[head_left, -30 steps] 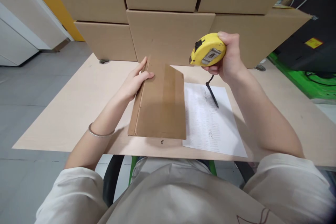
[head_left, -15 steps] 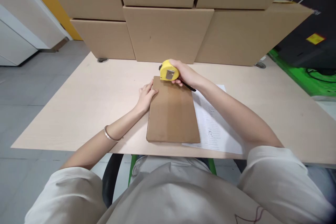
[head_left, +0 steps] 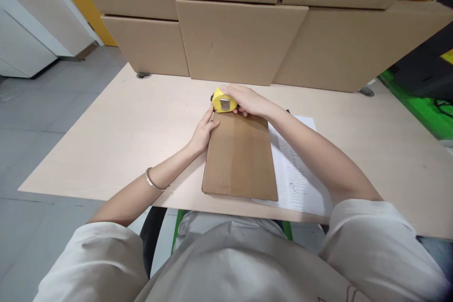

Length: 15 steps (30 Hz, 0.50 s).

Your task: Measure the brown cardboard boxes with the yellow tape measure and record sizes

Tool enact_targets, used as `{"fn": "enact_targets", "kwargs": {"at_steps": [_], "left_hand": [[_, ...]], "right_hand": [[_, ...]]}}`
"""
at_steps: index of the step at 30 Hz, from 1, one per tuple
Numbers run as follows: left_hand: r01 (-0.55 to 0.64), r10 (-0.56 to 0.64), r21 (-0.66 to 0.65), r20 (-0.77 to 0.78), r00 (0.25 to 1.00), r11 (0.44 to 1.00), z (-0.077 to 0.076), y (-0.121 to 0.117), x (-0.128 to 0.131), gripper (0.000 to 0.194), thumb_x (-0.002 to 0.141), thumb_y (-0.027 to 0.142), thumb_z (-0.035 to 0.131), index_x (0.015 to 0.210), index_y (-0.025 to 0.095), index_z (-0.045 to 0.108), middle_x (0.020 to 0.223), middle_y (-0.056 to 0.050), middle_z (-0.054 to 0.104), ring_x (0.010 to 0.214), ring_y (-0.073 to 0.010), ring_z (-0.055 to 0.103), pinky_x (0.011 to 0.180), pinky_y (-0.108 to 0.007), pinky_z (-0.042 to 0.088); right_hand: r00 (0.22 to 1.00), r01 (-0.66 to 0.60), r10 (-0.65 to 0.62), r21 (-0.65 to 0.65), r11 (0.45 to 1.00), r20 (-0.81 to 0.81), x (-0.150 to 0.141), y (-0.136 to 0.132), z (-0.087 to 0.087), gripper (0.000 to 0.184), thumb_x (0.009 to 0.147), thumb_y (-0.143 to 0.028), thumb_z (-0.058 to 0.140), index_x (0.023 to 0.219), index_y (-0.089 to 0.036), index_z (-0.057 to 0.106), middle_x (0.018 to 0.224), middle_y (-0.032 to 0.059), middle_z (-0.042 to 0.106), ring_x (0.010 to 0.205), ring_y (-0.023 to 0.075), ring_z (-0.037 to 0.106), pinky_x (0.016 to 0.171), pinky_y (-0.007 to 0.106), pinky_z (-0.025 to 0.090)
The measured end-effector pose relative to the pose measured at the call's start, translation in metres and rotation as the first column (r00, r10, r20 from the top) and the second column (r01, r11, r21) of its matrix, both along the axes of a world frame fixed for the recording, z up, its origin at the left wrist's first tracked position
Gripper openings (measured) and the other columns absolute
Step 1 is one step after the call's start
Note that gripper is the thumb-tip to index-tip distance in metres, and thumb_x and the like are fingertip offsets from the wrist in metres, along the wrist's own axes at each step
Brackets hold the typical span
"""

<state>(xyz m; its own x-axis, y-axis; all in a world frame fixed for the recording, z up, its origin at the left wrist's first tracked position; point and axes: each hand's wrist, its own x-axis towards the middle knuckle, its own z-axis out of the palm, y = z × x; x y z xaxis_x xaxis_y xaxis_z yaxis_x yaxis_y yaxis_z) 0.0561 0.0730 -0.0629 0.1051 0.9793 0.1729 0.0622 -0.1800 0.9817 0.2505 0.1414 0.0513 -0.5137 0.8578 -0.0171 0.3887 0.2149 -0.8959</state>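
Head view, clock centred on the box: between 8 and 9, a bracelet is worn on the left forearm. At 10, the box's left edge is braced by the left hand, thumb laid over the top face and fingers along the side, presumably so that sliding is prevented; how tightly it is gripped cannot be told. Between 11 and 12, the tape is set at the far left corner, near the left fingertips; whether any blade is drawn out cannot be seen. The box itself is laid flat by the table's front edge, probably for easy reach. Just past 12, the tape's case is enclosed by the right hand, fingertips curled below, apparently so that it can be steered. At 3, the sheet is partly covered by the box, and so perhaps pinned
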Motion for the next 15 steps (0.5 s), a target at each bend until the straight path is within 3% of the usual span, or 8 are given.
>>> {"fn": "enact_targets", "kwargs": {"at_steps": [3,6,10,15], "left_hand": [[-0.034,0.036,-0.066,0.016,0.999,0.997,0.000,0.000,-0.002,0.102,0.087,0.045,0.070,0.185,0.025,0.049,0.197,-0.002,0.041,0.188,-0.0375,0.021,0.154,-0.049,0.013],[-0.042,0.045,-0.103,0.028,0.999,0.994,0.000,0.000,-0.003,0.106,0.086,0.044,0.072,0.187,0.027,0.045,0.198,0.001,0.036,0.189,-0.0363,0.018,0.155,-0.047,0.010],[-0.038,0.041,-0.113,0.023,0.999,0.993,0.002,-0.001,-0.002,0.108,0.085,0.042,0.071,0.188,0.022,0.043,0.199,0.000,0.034,0.190,-0.0364,0.017,0.155,-0.047,0.011],[-0.045,0.044,-0.099,-0.007,0.999,0.994,0.006,-0.003,-0.002,0.106,0.086,0.042,0.071,0.186,0.018,0.046,0.198,-0.003,0.035,0.190,-0.0364,0.015,0.155,-0.046,0.009]], "right_hand": [[0.998,0.057,-0.057,-0.017,0.998,-0.030,0.027,0.000,-0.002,0.057,0.104,-0.080,0.072,0.092,-0.025,0.063,0.072,0.0019,0.062,0.055,0.0151,0.053,0.039,0.025,0.035],[0.986,0.152,-0.153,-0.012,0.988,-0.070,0.070,0.002,-0.006,0.050,0.101,-0.071,0.075,0.089,-0.024,0.065,0.072,0.0034,0.064,0.053,0.0162,0.055,0.037,0.026,0.033],[0.957,0.234,-0.231,-0.005,0.972,-0.177,0.127,0.002,-0.016,0.054,0.097,-0.076,0.070,0.087,-0.023,0.068,0.067,0.0037,0.062,0.047,0.0146,0.047,0.038,0.027,0.028],[0.940,0.266,-0.269,-0.045,0.963,-0.208,0.151,-0.004,-0.034,0.058,0.088,-0.081,0.070,0.082,-0.024,0.069,0.057,0.0024,0.058,0.043,0.0141,0.040,0.037,0.028,0.029]]}}
